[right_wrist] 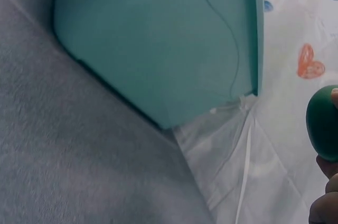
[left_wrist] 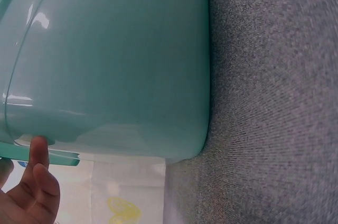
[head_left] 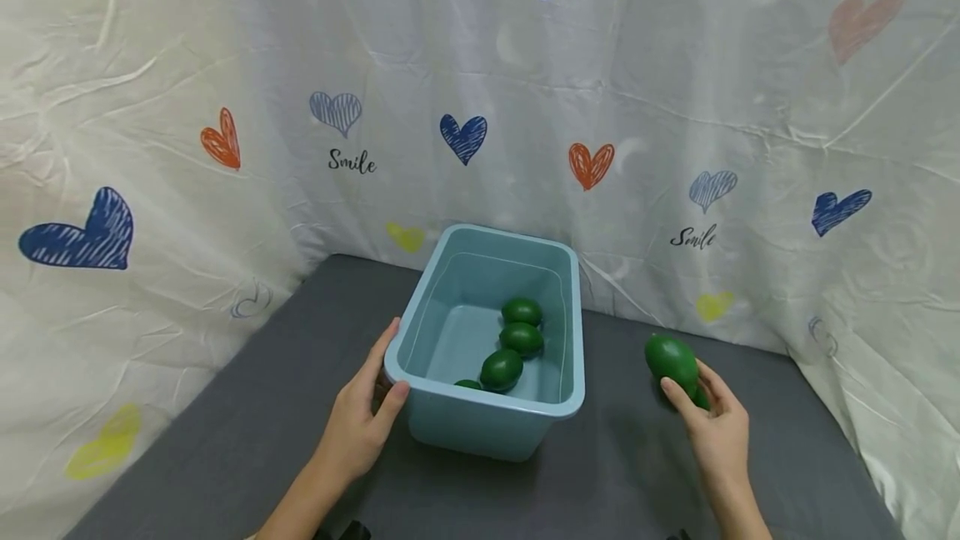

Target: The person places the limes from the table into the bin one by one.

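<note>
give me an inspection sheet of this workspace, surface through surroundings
Surface: gray tabletop, bin standing on it
Job's things: blue bin, upright; four green fruits visible inside, one mostly hidden by the near wall
Clutter: black part at bottom edge, too cropped to identify
Left hand: holds bin's near left corner
Right hand: holds another green fruit, right of bin
Cables: nothing seen
Surroundings: white curtain, printed hearts, "Smile" lettering

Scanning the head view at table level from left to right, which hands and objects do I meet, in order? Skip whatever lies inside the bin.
Left hand at the bin's rim → light-blue bin → upper green fruit at the right fingertips → right hand.
</note>
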Demonstrator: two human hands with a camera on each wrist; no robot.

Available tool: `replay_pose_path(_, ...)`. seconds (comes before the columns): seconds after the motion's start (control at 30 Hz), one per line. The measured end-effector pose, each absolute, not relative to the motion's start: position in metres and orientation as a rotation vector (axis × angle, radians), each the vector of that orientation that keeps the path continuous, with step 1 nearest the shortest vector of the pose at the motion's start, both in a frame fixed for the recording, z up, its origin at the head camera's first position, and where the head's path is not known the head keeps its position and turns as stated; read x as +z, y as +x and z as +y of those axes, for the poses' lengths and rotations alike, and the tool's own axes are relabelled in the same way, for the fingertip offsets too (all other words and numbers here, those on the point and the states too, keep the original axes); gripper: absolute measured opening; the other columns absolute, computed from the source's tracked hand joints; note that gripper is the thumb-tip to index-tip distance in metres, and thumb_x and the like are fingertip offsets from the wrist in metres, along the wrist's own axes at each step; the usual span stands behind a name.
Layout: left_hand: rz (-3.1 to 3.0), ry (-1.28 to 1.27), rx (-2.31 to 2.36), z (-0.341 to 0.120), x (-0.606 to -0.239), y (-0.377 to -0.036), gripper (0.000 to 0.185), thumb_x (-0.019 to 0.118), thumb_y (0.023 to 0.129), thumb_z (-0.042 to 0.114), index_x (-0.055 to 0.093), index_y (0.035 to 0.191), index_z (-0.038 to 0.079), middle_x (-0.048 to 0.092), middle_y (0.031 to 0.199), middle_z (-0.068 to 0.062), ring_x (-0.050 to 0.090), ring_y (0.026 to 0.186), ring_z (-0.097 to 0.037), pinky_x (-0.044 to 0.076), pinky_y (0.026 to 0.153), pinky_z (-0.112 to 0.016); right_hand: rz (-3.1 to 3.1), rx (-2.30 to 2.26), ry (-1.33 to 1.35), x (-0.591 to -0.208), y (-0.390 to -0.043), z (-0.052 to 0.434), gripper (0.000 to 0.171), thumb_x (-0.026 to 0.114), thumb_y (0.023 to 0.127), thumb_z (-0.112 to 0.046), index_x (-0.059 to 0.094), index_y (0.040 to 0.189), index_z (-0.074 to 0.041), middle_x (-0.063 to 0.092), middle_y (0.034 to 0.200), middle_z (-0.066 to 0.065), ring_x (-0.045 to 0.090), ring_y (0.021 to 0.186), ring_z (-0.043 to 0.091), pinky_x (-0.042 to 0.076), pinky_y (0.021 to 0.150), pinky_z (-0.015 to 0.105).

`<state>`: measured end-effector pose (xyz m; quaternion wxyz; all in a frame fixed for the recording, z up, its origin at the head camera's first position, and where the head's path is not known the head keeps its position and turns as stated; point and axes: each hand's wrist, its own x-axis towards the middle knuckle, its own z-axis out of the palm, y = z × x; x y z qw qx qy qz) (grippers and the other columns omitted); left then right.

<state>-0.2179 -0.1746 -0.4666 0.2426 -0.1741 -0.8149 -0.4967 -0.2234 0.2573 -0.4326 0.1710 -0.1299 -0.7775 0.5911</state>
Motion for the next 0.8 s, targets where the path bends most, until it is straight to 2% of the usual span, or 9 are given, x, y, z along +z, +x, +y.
replay_pose_path(0.13,-2.218,-0.482,-1.348,-0.175,-0.465,-0.219,0.071,0.062,0.107,0.020,0.029,0.170,0.029,0.065,0.110,-0.002,0.060,0.081,-0.011,0.053,0.069,-0.030,-2.180,1.714,-0.298,-0.428,-0.227,0.251,0.062,0.081,0.097,-0.026,0.057,0.153,-0.013,0.056,0.137,-0.007,0.068,0.094,-0.003,0.053,0.076,0.015)
replay_pose_path(0.27,-2.227,-0.479,-1.347,-0.175,-0.465,-0.218,0.071,0.061,0.107,0.021,0.029,0.170,0.029,0.065,0.110,-0.002,0.060,0.081,-0.011,0.053,0.071,-0.031,-2.151,1.747,-0.246,-0.426,-0.229,0.245,0.059,0.081,0.097,-0.020,0.059,0.151,-0.013,0.059,0.132,-0.010,0.069,0.092,-0.002,0.053,0.073,0.015)
replay_pose_path(0.33,-2.236,-0.475,-1.351,-0.175,-0.465,-0.217,0.072,0.061,0.107,0.021,0.028,0.170,0.030,0.066,0.113,-0.004,0.060,0.082,-0.011,0.053,0.072,-0.031,-2.130,1.762,-0.218,-0.425,-0.229,0.242,0.056,0.080,0.097,-0.017,0.060,0.150,-0.014,0.061,0.130,-0.010,0.067,0.078,-0.001,0.049,0.065,0.016)
replay_pose_path(0.5,-2.253,-0.457,-1.362,-0.175,-0.467,-0.216,0.072,0.061,0.108,0.022,0.027,0.170,0.032,0.067,0.117,-0.008,0.061,0.083,-0.013,0.054,0.070,-0.031,-2.087,1.794,-0.137,-0.421,-0.231,0.232,0.051,0.078,0.099,-0.012,0.062,0.147,-0.014,0.065,0.130,-0.009,0.048,0.052,0.006,0.039,0.054,0.023)
replay_pose_path(0.7,-2.250,-0.461,-1.358,-0.175,-0.467,-0.215,0.072,0.062,0.108,0.023,0.027,0.170,0.032,0.067,0.123,-0.011,0.061,0.083,-0.013,0.054,0.068,-0.032,-2.052,1.835,-0.060,-0.415,-0.234,0.216,0.048,0.076,0.100,-0.010,0.063,0.146,-0.012,0.064,0.131,-0.004,0.035,0.044,0.007,0.036,0.049,0.023)
replay_pose_path(0.8,-2.248,-0.466,-1.353,-0.175,-0.467,-0.215,0.072,0.062,0.108,0.023,0.027,0.170,0.031,0.067,0.124,-0.010,0.061,0.083,-0.012,0.053,0.068,-0.031,-2.034,1.850,-0.021,-0.412,-0.236,0.208,0.048,0.076,0.099,-0.009,0.063,0.146,-0.011,0.064,0.133,-0.003,0.033,0.041,0.007,0.035,0.048,0.022)
